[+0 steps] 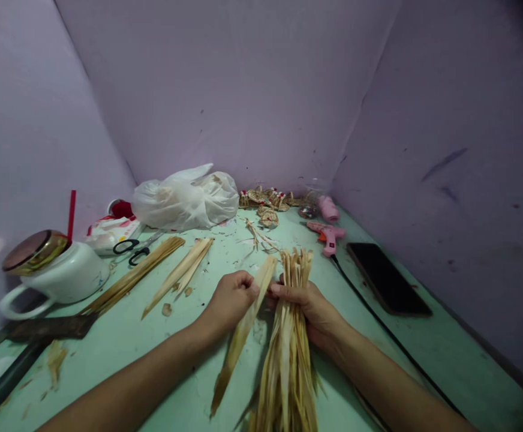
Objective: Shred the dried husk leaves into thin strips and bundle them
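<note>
My right hand (306, 303) is closed around a thick bundle of dried leaf strips (291, 360), whose cut ends point up and away from me. Between the thumb and fingers of my left hand (234, 297) is a single wide dried leaf strip (243, 336), slanting down toward the table's near side. The fingertips of both hands are close together at the top of this strip. To the left of my hands, more loose dried strips (180, 270) and a narrow bundle of strips (140, 273) lie on the green table (153, 366).
At left stand a white mug (72, 279) with a lid, black-handled scissors (139, 255) and a dark blade (54, 327). A white plastic bag (189, 198) and woven ornaments (268, 204) are at the back. Rightward lie a pink glue gun (328, 237), its cord and a phone (387, 279).
</note>
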### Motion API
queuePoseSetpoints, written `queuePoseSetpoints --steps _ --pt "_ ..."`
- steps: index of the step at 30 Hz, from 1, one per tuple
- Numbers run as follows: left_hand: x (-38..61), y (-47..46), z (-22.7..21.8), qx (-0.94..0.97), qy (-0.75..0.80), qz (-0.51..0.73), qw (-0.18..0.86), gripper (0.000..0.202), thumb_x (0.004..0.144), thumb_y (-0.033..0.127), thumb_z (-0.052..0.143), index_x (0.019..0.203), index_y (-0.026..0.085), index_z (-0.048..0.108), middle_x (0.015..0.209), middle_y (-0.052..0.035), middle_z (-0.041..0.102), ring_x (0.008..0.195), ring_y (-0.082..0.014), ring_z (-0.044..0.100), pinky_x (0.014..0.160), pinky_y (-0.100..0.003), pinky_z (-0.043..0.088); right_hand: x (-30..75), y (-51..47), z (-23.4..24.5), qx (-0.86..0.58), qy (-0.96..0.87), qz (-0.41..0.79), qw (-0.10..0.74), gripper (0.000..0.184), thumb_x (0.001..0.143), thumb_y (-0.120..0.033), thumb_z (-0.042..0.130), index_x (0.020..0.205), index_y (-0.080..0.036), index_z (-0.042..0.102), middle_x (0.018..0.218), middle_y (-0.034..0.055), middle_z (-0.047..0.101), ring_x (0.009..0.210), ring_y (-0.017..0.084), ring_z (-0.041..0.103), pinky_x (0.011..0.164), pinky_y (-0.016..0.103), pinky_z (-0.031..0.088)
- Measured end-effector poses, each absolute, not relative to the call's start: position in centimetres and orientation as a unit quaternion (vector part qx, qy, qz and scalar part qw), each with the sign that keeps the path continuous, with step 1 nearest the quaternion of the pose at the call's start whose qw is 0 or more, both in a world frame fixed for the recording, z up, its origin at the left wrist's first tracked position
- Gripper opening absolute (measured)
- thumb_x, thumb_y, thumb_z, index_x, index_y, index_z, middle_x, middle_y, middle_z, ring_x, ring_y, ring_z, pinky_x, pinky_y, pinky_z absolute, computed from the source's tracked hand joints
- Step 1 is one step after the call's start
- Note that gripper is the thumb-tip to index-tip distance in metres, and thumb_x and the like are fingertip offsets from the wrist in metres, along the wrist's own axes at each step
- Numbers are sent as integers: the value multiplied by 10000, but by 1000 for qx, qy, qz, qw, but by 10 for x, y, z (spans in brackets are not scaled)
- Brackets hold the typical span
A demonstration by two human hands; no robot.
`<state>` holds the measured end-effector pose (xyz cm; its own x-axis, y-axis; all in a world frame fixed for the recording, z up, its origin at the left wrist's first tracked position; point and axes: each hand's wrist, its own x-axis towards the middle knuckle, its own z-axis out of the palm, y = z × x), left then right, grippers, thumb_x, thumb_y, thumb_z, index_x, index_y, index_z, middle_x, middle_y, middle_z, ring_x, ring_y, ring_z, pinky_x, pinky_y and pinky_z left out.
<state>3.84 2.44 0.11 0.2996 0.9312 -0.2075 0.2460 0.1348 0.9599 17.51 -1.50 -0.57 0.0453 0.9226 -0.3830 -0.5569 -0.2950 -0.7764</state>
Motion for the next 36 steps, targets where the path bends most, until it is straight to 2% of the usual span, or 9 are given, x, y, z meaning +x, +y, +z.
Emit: queuePoseSetpoints --steps 3,6,14,21,26,29,32,36 --pt "40 22 0 551 499 300 598 134 571 243 590 536 157 494 467 39 460 445 -76 375 467 -210 300 174 -15 -5 -450 -192 669 559 234 493 -144 754 697 -115 641 569 22 652 505 132 595 496 230 477" --pt "43 19 -3 505 501 300 635 142 539 254 605 544 155 502 494 21 502 456 -81 393 478 -216 305 174 -16 -7 -451 -180 679 551 189 500 -139 737 656 -119 632 523 13 631 463 126 571 473 234 464" --pt "44 21 -9 528 529 327 578 141 592 261 572 542 167 480 440 63 391 419 -61 291 438 -205 233 175 -15 -7 -489 -180 642 563 214 479 -122 736 661 -124 623 494 -24 587 412 83 499 411 194 400" --pt "40 24 -9 481 508 370 612 174 571 277 585 550 169 450 476 51 431 451 -72 355 463 -208 271 177 -15 -5 -515 -201 607 571 179 489 -143 750 582 -133 597 491 -18 568 436 80 501 428 190 418" --pt "43 18 -9 461 487 350 654 197 557 285 617 575 166 461 491 40 476 446 -72 389 475 -209 299 177 -15 -6 -509 -217 603 575 264 483 -128 748 728 -118 653 621 11 646 488 92 546 467 199 451" --pt "46 16 -10 489 478 343 644 194 616 323 596 632 165 485 538 11 536 475 -96 450 497 -225 340 174 -15 -6 -487 -232 632 556 284 483 -179 771 730 -114 647 588 11 640 466 100 543 467 217 455" --pt "43 17 -8 569 512 324 556 150 678 299 542 626 171 485 549 2 535 507 -115 466 504 -235 341 172 -16 -7 -491 -227 630 558 292 477 -198 781 715 -116 635 539 0 613 440 105 529 450 227 441" --pt "35 13 -2 722 558 300 277 103 716 212 491 632 175 540 611 -9 555 587 -135 479 561 -256 327 171 -17 -11 -524 -224 590 572 300 492 -219 787 716 -123 613 527 -10 591 441 99 511 446 222 419"
